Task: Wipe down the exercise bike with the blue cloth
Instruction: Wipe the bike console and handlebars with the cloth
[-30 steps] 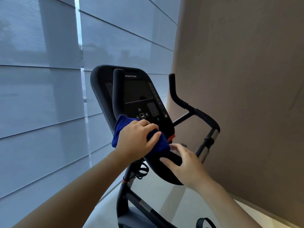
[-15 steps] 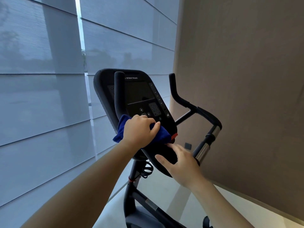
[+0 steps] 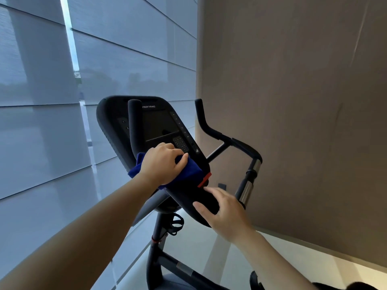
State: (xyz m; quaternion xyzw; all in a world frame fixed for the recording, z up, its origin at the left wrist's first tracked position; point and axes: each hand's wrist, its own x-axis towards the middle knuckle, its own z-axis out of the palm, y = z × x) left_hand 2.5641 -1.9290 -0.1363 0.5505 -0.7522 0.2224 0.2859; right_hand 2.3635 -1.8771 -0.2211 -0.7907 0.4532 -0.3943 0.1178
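Left hand (image 3: 163, 164), grip closed round the blue cloth (image 3: 189, 171), has slid up console (image 3: 159, 126).

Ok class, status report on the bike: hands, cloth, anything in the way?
Left hand grips blue cloth on console. Right hand rests on console's lower end. Nothing blocking.
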